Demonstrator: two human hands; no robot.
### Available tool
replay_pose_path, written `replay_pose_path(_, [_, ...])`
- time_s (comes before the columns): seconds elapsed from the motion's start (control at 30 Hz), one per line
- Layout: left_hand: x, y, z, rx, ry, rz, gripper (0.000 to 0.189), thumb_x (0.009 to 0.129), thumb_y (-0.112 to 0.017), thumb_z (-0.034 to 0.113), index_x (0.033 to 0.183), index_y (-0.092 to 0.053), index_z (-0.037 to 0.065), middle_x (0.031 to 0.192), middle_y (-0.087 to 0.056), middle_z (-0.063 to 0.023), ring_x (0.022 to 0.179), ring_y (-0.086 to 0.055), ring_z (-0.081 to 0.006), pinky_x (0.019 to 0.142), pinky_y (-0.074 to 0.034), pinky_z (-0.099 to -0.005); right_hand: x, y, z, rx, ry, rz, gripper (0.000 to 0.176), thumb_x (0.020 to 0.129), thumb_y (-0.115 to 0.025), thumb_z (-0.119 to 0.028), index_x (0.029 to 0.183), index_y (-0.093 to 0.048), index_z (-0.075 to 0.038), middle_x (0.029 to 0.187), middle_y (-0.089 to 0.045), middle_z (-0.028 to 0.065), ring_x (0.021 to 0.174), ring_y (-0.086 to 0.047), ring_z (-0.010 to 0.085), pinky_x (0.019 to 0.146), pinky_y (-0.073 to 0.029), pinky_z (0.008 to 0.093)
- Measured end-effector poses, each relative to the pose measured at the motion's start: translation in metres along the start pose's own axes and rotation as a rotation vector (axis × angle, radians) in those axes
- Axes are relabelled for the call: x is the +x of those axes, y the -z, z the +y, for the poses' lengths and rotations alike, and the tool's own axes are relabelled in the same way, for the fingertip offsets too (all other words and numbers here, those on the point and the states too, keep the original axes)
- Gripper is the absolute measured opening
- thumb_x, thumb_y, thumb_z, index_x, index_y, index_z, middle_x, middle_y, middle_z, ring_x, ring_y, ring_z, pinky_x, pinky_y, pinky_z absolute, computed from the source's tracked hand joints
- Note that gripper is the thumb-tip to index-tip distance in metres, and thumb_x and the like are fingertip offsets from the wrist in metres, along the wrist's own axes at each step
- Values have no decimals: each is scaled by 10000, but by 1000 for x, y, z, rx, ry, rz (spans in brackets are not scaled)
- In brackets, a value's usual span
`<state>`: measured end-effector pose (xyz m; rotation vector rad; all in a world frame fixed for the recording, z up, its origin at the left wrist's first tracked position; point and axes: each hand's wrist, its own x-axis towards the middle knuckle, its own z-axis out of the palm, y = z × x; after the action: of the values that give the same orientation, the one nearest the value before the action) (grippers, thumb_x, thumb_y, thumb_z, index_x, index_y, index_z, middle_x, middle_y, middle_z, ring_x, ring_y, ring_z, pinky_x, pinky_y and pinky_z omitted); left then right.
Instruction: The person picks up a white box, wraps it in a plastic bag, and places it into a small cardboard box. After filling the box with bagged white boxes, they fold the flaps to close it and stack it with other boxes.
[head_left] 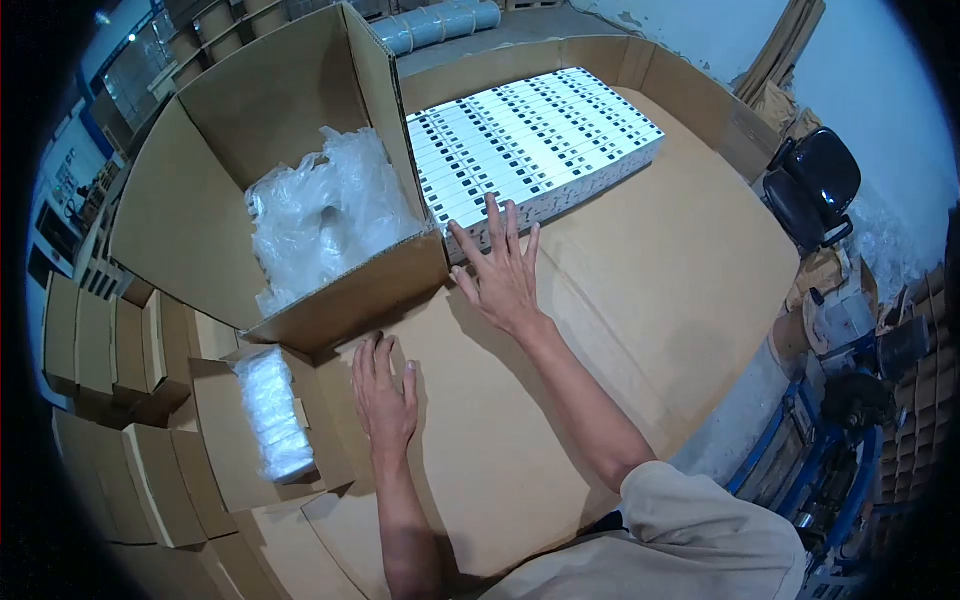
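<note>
My right hand [503, 270] has its fingers spread, the fingertips right at the near edge of a flat block of white boxes with dark printed marks [535, 135]. Lower and to the left, my left hand [383, 395] is stretched out, fingers extended, over the cardboard surface in front of a big open carton [375, 285]. Clear plastic bags [325, 220] fill part of that carton. Left of my left hand stands a smaller open carton [225, 440] holding a row of plastic-wrapped white packs [272, 410]. Neither hand holds anything.
The cardboard-covered table [640, 290] has a raised cardboard rim [600, 60] at the back. More open cartons [110, 340] stand at the left. Beyond the right side are a black chair [815, 185] and a blue metal frame [800, 440]. A plastic-wrapped roll [440, 25] lies behind.
</note>
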<state>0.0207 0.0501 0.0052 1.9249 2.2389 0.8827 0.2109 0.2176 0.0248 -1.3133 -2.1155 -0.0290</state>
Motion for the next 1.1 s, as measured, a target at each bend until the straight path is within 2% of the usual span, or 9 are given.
replay_pose_path(0.3, [3,3,1,-9,-4,-26,485,943,-677,185,1397,-545,78,1493,-497,-164,1421,-418,-385,1179,-333,-511,-6,0,9,70,20,57,592,889,-711,-183,1452,-588,-320,1726,-102,169,1585,-75,423,1192,-83,735])
replay_pose_path(0.4, [2,3,1,-17,6,-28,492,940,-680,186,1400,-545,77,1498,-492,-165,1425,-413,-384,1180,-332,-511,-6,0,11,72,44,97,549,886,-704,-131,1403,-628,-298,1709,-177,168,1574,-144,418,1205,-133,700])
replay_pose_path(0.5, [3,2,-1,-20,4,-33,495,940,-682,188,1403,-545,78,1503,-487,-166,1431,-408,-384,1182,-331,-511,-6,-3,14,82,55,147,507,875,-680,-61,1340,-677,-264,1638,-347,167,1526,-273,413,1212,-216,645])
replay_pose_path(0.6, [3,3,0,-18,10,-41,497,941,-684,193,1404,-546,78,1507,-484,-166,1436,-402,-384,1185,-328,-510,-8,-7,16,78,84,215,471,853,-655,-15,1266,-721,-230,1501,-511,151,1441,-401,405,1181,-322,566])
replay_pose_path(0.7, [1,3,-2,-22,12,-43,497,943,-685,200,1404,-546,78,1511,-482,-163,1442,-396,-385,1189,-323,-511,-10,-6,14,121,73,255,436,829,-649,9,1196,-751,-204,1372,-600,118,1345,-483,378,1113,-404,500])
replay_pose_path(0.9, [0,3,-3,-49,8,-41,495,953,-683,212,1411,-543,87,1523,-470,-158,1454,-379,-384,1196,-312,-517,-7,-1,20,178,74,278,448,771,-687,53,1160,-750,-160,1237,-651,71,1219,-540,335,1036,-465,446])
replay_pose_path(1.1, [-3,5,-7,-92,14,-52,462,965,-671,221,1391,-564,80,1511,-478,-165,1455,-380,-386,1199,-309,-516,-16,10,23,140,59,207,420,779,-719,29,1163,-725,-142,1177,-636,77,1165,-552,324,1009,-473,455])
